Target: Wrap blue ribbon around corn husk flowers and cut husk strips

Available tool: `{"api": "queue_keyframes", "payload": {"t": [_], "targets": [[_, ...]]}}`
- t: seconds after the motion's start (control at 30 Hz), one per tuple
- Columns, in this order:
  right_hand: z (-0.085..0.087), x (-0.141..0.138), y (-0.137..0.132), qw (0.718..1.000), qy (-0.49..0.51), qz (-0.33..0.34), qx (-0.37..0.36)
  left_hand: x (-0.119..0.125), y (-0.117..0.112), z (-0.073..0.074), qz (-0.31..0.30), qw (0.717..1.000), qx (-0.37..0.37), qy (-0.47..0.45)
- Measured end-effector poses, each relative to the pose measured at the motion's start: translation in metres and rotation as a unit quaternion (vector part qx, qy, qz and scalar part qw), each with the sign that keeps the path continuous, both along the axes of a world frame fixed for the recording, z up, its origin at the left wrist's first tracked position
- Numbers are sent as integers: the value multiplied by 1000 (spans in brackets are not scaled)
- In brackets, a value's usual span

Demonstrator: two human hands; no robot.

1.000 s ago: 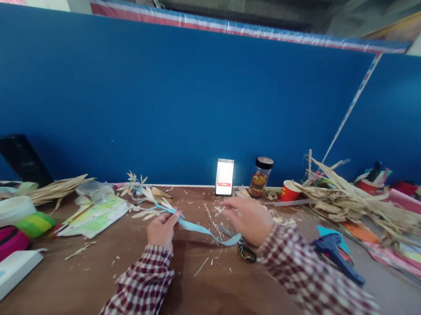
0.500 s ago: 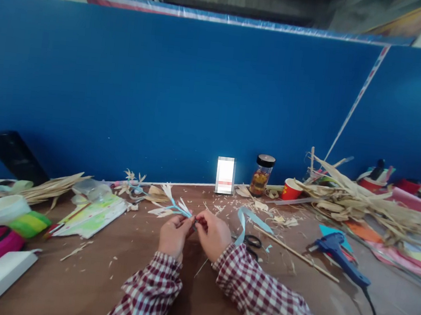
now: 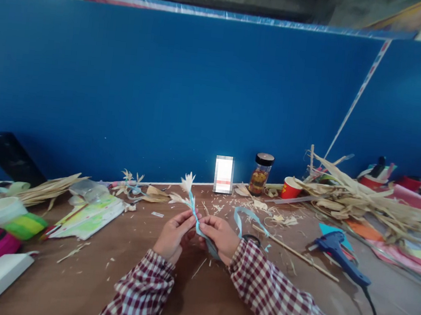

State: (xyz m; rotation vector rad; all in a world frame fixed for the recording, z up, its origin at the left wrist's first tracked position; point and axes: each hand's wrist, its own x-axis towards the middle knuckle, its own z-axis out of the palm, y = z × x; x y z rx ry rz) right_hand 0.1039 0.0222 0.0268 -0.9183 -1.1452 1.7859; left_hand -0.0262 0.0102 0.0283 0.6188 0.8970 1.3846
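A small flower sprig (image 3: pixel 187 182) with pale, husk-like petals points up and away from me, its stem wrapped in light blue. My left hand (image 3: pixel 172 235) pinches that stem between thumb and fingers. Close beside it, my right hand (image 3: pixel 222 238) is closed on a light blue strip (image 3: pixel 211 247) at the lower end of the stem. More blue strip (image 3: pixel 241 216) curls on the table beyond my right hand; whether it is the same piece is hidden. Scissors (image 3: pixel 252 239) lie partly covered by my right wrist.
A blue hot glue gun (image 3: pixel 339 251) with a cord lies right, near a thin stick (image 3: pixel 298 256). Dried husks (image 3: pixel 359 205), a red paper cup (image 3: pixel 291 188) and a lidded jar (image 3: pixel 261 175) stand behind. At left are a painted sheet (image 3: pixel 91 217) and a white power strip (image 3: pixel 0 276).
The sprig has swung from leaning left to more upright. My hands have turned, and the blue strip now shows below my right fingers. A small clear-and-white piece now shows on the table.
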Motion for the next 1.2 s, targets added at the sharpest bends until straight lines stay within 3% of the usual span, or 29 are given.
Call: {"api": "queue_keyframes", "payload": {"t": [0.13, 0.27, 0.43, 0.77, 0.97, 1.07, 1.2], "targets": [[1, 2, -2, 1000, -2, 11, 10, 1, 1, 0, -4, 1000, -6, -2], [-2, 10, 1, 991, -82, 35, 95, 2, 1, 0, -3, 999, -28, 19], [-8, 22, 5, 973, -160, 10, 167, 4, 0, -4, -3, 997, -46, 56], [6, 21, -5, 986, -166, -7, 9, 13, 3, -22, 1, 984, 21, 177], [-2, 27, -3, 979, -189, -7, 70, 18, 1, -24, 10, 977, 30, 210], [-13, 28, 2, 972, -210, -6, 108, 19, 1, -29, 14, 983, 14, 184], [-22, 31, 6, 957, -237, 0, 165, 19, 0, -28, -24, 991, -28, 127]]}}
